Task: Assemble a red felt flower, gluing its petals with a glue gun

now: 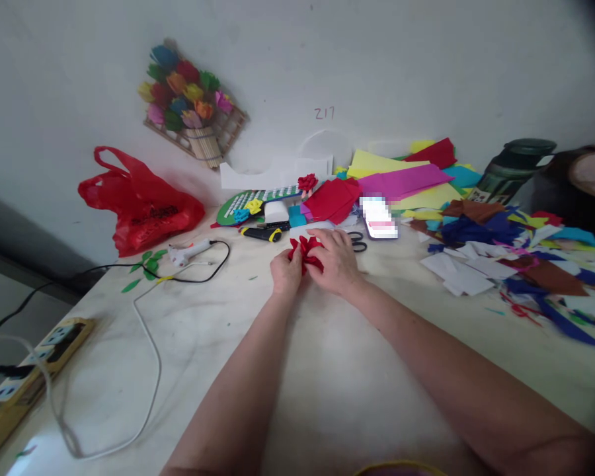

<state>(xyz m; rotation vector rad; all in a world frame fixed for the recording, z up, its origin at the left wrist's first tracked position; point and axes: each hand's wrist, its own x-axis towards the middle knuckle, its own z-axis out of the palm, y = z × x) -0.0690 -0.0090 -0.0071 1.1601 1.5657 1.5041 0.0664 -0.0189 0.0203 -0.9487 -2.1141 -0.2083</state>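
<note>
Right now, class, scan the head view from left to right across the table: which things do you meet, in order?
Power strip → red plastic bag → glue gun → left hand → red paper flower → right hand → phone → heap of paper scraps.

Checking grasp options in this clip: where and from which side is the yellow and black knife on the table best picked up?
Grip the knife by its black middle, from above. It lies flat and crosswise beyond the left hand, long sides open; the glue gun lies clear to its left.
</note>
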